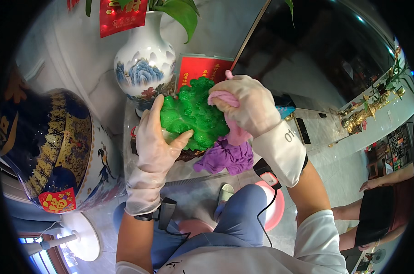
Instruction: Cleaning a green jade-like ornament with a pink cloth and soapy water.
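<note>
A glossy green carved ornament (pixel 193 114), shaped like leafy cabbage, sits on a dark carved base (pixel 188 156). My gloved left hand (pixel 155 133) grips its left side, with the thumb across its near face. Bunched in my gloved right hand (pixel 249 104) is a pink cloth (pixel 239 132), which lies against the ornament's right edge. Just below that cloth, a crumpled purple cloth (pixel 227 157) rests on the stone ledge beside the base. My right fingertips are partly hidden by the pink cloth.
Close behind the ornament stand a painted white porcelain vase (pixel 145 65) with leaves and a red card (pixel 196 73). A large blue-and-gold vase (pixel 63 144) is at left. A television (pixel 306 51), a phone (pixel 302 131), a pink basin (pixel 277 209) and another person (pixel 378 209) are at right.
</note>
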A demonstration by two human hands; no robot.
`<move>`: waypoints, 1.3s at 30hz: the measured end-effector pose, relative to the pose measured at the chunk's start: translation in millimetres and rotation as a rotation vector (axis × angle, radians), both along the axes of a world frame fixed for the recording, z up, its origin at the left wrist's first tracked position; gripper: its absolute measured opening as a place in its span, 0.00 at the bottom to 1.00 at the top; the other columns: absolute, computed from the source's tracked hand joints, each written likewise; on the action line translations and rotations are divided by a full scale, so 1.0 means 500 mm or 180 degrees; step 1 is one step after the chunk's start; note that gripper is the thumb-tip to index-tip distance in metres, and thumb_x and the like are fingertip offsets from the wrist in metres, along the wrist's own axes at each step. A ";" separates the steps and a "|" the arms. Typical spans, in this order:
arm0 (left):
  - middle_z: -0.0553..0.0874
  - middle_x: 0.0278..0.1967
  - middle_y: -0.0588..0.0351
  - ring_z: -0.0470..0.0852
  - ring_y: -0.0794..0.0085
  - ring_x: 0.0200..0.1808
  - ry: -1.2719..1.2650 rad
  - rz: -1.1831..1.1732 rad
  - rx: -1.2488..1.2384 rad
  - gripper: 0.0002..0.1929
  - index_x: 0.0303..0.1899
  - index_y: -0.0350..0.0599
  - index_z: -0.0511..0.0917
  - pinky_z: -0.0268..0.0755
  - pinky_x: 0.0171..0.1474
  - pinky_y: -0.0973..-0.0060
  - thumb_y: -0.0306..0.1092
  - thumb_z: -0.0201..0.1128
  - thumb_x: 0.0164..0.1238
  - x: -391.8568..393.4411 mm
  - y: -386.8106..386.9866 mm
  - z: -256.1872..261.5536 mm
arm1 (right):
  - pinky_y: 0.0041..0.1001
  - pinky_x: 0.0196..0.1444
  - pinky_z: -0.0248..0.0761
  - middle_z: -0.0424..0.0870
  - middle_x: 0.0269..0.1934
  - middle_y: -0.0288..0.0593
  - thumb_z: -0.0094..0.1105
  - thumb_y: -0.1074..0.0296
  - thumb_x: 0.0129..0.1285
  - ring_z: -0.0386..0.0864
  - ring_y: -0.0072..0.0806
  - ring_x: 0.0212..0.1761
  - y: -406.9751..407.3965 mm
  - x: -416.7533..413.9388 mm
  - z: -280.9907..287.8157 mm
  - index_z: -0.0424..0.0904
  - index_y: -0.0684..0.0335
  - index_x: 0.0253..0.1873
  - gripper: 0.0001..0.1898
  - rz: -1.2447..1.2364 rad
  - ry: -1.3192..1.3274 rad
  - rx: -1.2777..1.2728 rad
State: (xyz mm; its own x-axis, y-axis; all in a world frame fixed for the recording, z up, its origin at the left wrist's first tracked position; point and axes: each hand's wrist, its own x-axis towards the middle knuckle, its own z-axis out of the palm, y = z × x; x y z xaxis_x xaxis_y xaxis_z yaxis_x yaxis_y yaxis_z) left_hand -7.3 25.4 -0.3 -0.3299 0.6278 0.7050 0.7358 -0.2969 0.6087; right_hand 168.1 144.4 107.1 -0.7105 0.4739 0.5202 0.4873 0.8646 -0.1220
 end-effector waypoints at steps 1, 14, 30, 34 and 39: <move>0.82 0.48 0.39 0.80 0.45 0.47 -0.0016 -0.0007 0.0025 0.47 0.68 0.32 0.66 0.75 0.51 0.56 0.36 0.82 0.45 -0.001 -0.001 -0.001 | 0.38 0.53 0.78 0.88 0.38 0.40 0.71 0.64 0.56 0.84 0.43 0.46 -0.006 -0.011 0.000 0.88 0.52 0.40 0.07 0.0165 -0.0096 -0.0015; 0.83 0.48 0.40 0.80 0.44 0.48 -0.0035 0.0011 0.0001 0.44 0.66 0.33 0.69 0.74 0.53 0.54 0.35 0.82 0.44 -0.001 -0.001 -0.001 | 0.41 0.45 0.78 0.87 0.39 0.41 0.70 0.59 0.58 0.85 0.42 0.44 -0.025 -0.054 0.028 0.86 0.52 0.43 0.10 -0.0781 -0.1166 0.0039; 0.82 0.51 0.39 0.81 0.44 0.51 0.0026 0.0036 -0.0001 0.44 0.66 0.33 0.68 0.74 0.55 0.56 0.35 0.81 0.45 0.001 -0.002 -0.002 | 0.38 0.53 0.78 0.86 0.39 0.48 0.71 0.70 0.55 0.83 0.48 0.46 0.010 -0.017 0.013 0.87 0.58 0.45 0.11 0.1175 -0.0491 -0.0386; 0.83 0.47 0.40 0.80 0.43 0.47 0.0048 0.0018 0.0140 0.45 0.65 0.34 0.69 0.74 0.52 0.53 0.36 0.82 0.43 -0.001 0.001 -0.005 | 0.38 0.57 0.78 0.86 0.38 0.48 0.70 0.72 0.56 0.83 0.49 0.47 -0.011 -0.013 0.028 0.87 0.58 0.46 0.11 0.1010 -0.1171 -0.0377; 0.83 0.46 0.40 0.80 0.43 0.46 0.0061 0.0015 0.0137 0.44 0.65 0.33 0.69 0.74 0.51 0.53 0.37 0.82 0.44 -0.003 0.002 -0.001 | 0.38 0.58 0.77 0.86 0.40 0.48 0.67 0.73 0.61 0.84 0.46 0.50 0.006 0.000 0.022 0.86 0.61 0.47 0.10 0.0804 -0.0054 -0.0573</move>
State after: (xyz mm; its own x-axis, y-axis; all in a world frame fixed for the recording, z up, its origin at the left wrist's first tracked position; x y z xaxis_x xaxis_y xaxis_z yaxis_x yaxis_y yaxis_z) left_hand -8.7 26.3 -1.0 -0.3191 0.5953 0.7374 0.7486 -0.3189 0.5813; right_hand 168.2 147.3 118.3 -0.8254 0.3647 0.4310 0.2630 0.9239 -0.2780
